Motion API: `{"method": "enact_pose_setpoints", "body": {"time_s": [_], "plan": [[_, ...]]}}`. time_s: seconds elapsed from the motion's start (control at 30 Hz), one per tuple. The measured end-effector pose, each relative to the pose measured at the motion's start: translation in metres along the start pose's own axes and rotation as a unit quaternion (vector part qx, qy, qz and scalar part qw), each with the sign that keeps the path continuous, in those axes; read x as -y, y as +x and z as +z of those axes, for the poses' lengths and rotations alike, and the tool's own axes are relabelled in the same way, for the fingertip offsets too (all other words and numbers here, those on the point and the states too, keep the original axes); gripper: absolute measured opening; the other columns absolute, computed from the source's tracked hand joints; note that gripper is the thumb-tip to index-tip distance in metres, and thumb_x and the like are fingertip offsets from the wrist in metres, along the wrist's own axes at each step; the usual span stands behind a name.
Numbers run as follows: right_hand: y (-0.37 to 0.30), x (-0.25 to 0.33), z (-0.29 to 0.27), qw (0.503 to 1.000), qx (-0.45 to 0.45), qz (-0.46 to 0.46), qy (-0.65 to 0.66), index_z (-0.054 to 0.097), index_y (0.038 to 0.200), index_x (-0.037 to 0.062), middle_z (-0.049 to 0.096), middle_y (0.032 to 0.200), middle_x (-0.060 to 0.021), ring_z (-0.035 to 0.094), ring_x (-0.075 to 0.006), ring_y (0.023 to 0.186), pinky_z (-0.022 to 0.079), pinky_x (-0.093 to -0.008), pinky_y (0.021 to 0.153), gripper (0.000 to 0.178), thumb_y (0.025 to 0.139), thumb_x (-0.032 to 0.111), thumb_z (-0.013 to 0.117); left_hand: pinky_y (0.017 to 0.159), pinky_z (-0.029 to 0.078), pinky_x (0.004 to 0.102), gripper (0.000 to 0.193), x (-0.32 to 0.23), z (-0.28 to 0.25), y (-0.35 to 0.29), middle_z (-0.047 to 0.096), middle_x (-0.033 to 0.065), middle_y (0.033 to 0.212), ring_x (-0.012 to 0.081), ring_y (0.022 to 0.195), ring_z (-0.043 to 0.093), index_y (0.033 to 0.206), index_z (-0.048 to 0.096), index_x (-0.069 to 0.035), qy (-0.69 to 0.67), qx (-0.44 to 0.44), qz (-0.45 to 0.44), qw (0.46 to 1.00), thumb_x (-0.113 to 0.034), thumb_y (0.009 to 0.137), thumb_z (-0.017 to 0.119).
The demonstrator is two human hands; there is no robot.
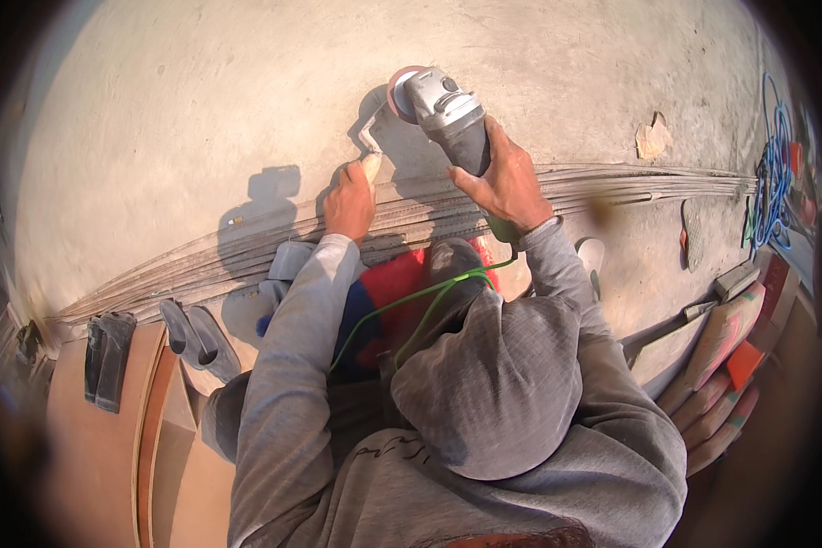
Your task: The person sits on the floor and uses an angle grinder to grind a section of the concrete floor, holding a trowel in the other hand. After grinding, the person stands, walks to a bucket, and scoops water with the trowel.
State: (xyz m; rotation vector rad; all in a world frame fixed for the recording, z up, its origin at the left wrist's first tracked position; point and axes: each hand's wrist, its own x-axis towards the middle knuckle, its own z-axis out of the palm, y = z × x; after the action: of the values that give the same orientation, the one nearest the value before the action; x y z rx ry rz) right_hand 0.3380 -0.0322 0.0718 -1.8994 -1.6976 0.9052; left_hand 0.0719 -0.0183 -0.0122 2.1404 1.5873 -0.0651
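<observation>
"Left hand?"
"Curled round a pale-handled tool, near a disc."
"Writing?"
"Dark lettering across the sweatshirt, its words unclear."
"Right hand?"
"Wrapped around the grinder, above the concrete floor. Farther right, a sack bears reddish print, too small to tell."

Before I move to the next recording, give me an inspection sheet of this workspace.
Surface: pale concrete floor, crossed by a bundle of long thin rods.
Job's things: grey angle grinder with a round disc; small hand tool with a pale handle and bent neck, close to the disc, contact unclear.
Clutter: dark slippers at left; pale scrap at upper right.
Hands: left hand grips the tool's handle; right hand holds the grinder's body.
Cables: green cord across the lap; blue cord coiled far right.
Surroundings: brown boards lower left; sack-like packages lower right.
</observation>
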Motion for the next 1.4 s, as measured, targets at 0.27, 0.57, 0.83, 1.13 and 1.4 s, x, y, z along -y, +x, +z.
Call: {"method": "enact_pose_setpoints", "body": {"time_s": [0.27,0.57,0.83,1.13,1.4], "plan": [[0.037,-0.025,-0.024,0.955,-0.018,0.237,0.179,0.052,0.127,-0.0136,0.068,0.1,-0.0228,0.069,-0.0267,0.089,0.055,-0.0369,0.079,0.076,0.072,0.032,0.078,0.067,0.055,0.0506,0.041,0.0,-0.002,-0.001,0.061,0.0196,0.097,0.0391,0.081,0.069,0.115,0.044,-0.005,0.002,-0.009,0.002,1.0,-0.02,0.087,0.07],[-0.037,-0.037,-0.032,0.976,-0.054,0.164,0.132,0.049,0.128,-0.0147,0.068,0.099,-0.0273,0.071,-0.0332,0.088,0.055,-0.0408,0.08,0.079,0.072,0.032,0.079,0.064,0.056,0.0429,0.024,0.02,-0.022,0.01,0.059,0.0119,0.094,0.031,0.082,0.067,0.107,0.049,-0.009,0.115,-0.03,0.033,0.992,-0.014,0.089,0.063],[-0.056,-0.005,-0.024,0.995,0.068,0.07,0.031,0.042,0.135,-0.0147,0.065,0.097,-0.036,0.068,-0.0471,0.089,0.054,-0.0487,0.081,0.088,0.074,0.04,0.074,0.066,0.056,0.0369,0.017,0.033,-0.011,0.013,0.058,0.0076,0.092,0.0247,0.083,0.066,0.106,0.049,-0.011,0.207,-0.049,0.045,0.976,-0.013,0.092,0.058],[-0.014,-0.012,-0.023,0.986,0.089,0.13,0.062,0.045,0.132,-0.016,0.065,0.101,-0.0369,0.069,-0.0444,0.095,0.054,-0.0461,0.084,0.085,0.072,0.035,0.077,0.069,0.056,0.0389,0.017,0.04,-0.013,0.016,0.059,0.0096,0.094,0.0272,0.085,0.067,0.109,0.051,-0.01,0.183,-0.023,0.054,0.981,-0.012,0.093,0.057],[0.001,-0.04,-0.04,0.955,0.002,0.231,0.186,0.055,0.122,-0.0127,0.068,0.098,-0.0214,0.069,-0.0253,0.084,0.055,-0.0356,0.076,0.07,0.073,0.032,0.077,0.074,0.054,0.0389,0.024,0.061,-0.005,0.006,0.058,0.0071,0.093,0.0263,0.086,0.064,0.113,0.055,-0.011,0.115,-0.106,0.102,0.982,-0.013,0.09,0.059]]}}
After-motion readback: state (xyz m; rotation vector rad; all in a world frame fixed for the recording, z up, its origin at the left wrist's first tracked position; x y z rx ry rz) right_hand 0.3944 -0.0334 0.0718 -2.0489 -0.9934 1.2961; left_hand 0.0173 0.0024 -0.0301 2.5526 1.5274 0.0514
